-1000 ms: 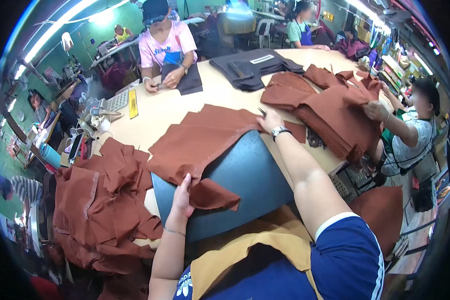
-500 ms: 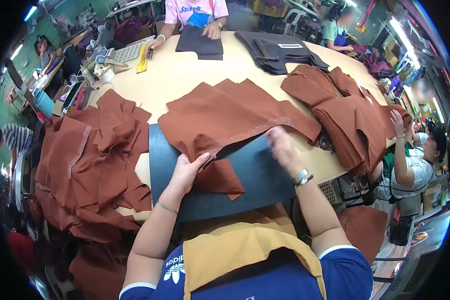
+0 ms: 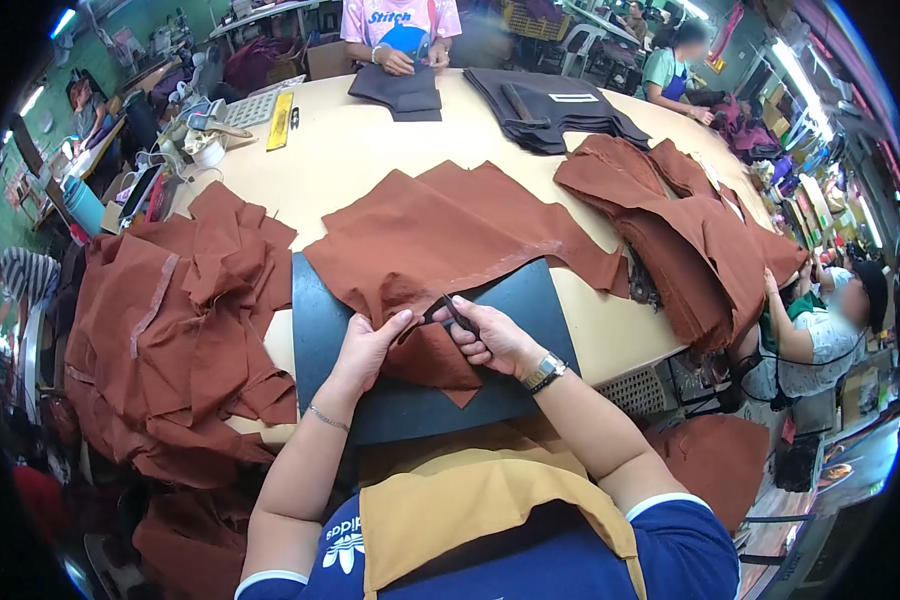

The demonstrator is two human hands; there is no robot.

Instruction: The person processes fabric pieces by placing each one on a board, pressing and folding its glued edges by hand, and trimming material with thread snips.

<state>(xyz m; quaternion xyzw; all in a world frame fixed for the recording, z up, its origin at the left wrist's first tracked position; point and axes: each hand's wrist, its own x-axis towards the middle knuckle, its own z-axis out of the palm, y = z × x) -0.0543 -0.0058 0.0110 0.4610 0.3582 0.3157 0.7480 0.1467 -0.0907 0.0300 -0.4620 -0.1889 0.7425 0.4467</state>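
My left hand (image 3: 372,345) pinches the near edge of a rust-brown fabric piece (image 3: 440,225) between thumb and fingers. A flap of the same cloth hangs below it onto a black mat (image 3: 520,390). Close beside, my right hand (image 3: 495,338) is closed around small dark thread snips (image 3: 458,315), their tip up at the fabric edge. Fingers partly cover the snips, so I cannot tell whether the blades touch the cloth. A pale line runs along the fabric's edge toward the right.
Heaped brown fabric (image 3: 185,310) lies left, and stacked brown pieces (image 3: 685,250) lie right. Dark cut pieces (image 3: 550,105), a yellow ruler (image 3: 281,120) and a calculator-like grey tray (image 3: 255,108) are farther back. A person (image 3: 400,35) works across the table; another person (image 3: 820,330) is at right.
My right hand has come in from the right to meet my left hand at the fabric edge. The person opposite has let go of the ruler and brought both hands to the dark cloth.
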